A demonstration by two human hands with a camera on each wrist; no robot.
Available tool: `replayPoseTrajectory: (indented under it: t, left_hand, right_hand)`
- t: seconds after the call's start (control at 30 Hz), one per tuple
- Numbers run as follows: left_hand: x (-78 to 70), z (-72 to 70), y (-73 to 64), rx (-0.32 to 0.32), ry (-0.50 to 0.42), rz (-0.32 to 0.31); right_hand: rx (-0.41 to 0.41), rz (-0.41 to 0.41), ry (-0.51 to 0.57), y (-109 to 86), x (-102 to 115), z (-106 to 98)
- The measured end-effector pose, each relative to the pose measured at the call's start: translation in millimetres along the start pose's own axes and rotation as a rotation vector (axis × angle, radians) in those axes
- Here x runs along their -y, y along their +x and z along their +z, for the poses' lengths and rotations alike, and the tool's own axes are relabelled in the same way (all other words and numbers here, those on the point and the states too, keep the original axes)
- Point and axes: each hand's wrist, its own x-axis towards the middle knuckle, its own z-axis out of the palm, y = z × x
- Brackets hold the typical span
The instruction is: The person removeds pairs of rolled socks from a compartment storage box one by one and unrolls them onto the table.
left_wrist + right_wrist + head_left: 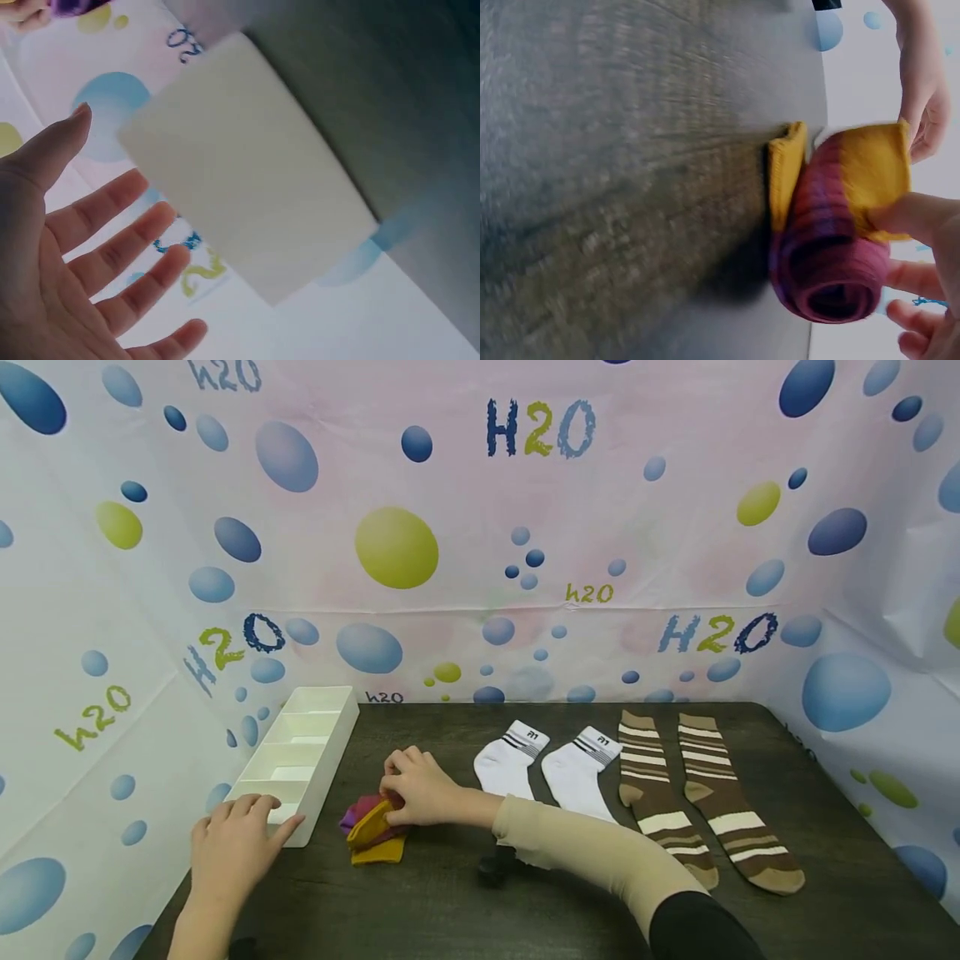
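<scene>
My right hand (426, 787) pinches a rolled pair of maroon and purple socks (372, 828) with mustard-yellow cuffs, low over the dark table. In the right wrist view the thumb lies on one yellow cuff (881, 169), with fingers behind the maroon roll (832, 281). The other cuff (785, 169) sticks out flat on the table side. My left hand (234, 845) is at the near end of a white divided box (333, 768), fingers spread and holding nothing. The left wrist view has this open hand (82, 255) beside the box's plain outer wall (251, 176).
Right of the roll, two white ankle socks (498, 767) with dark stripes lie flat, partly behind my right forearm. Farther right lie two long brown striped socks (738, 802). A patterned sheet (465, 527) hangs around the table (420, 910) at the back and sides.
</scene>
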Motion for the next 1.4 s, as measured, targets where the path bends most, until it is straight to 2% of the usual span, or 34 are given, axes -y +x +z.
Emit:
replayPoseTrajectory:
  t: [0.1, 0.23, 0.37, 0.57, 0.77, 0.87, 1.0, 1.17, 1.27, 1.4]
  left_hand:
    - [-8.9, -1.8, 2.4, -0.096, -0.029, 0.061]
    - [-21.9, -3.5, 4.9, -0.177, -0.071, 0.161]
    - [-36.6, -3.3, 3.6, -0.186, -0.103, 0.278]
    - [-54.1, -2.0, -3.7, -0.094, -0.101, 0.421]
    - [-64.7, 2.1, -17.6, 0.008, -0.063, 0.489]
    - [-68.1, 5.7, -24.7, 0.097, -0.035, 0.502]
    - [-73.2, 9.0, -32.4, 0.209, -0.005, 0.514]
    - [-78.3, 12.0, -36.8, 0.253, -0.005, 0.529]
    - [-79.8, 13.3, -37.5, 0.302, -0.017, 0.507]
    - [-81.4, 14.8, -37.0, 0.411, -0.059, 0.445]
  right_hand:
    - [0.050, 0.006, 0.000, -1.8, -1.3, -7.1]
    - [0.105, 0.009, 0.016, -3.2, -3.6, -14.2]
    - [0.153, 0.005, 0.028, -2.7, -5.2, -15.9]
    - [0.217, 0.011, 0.068, -0.5, -4.7, -18.6]
    - [0.233, 0.019, 0.094, 1.1, -5.3, -18.7]
    - [0.198, -0.014, 0.070, 3.0, -2.9, -16.3]
    - [0.137, -0.077, -0.025, 6.5, 3.2, -8.9]
    - [0.084, -0.132, -0.193, 11.6, 9.1, 1.5]
    - [0.071, -0.150, -0.258, 14.9, 11.8, 5.8]
    - [0.072, -0.151, -0.306, 18.3, 15.1, 9.0]
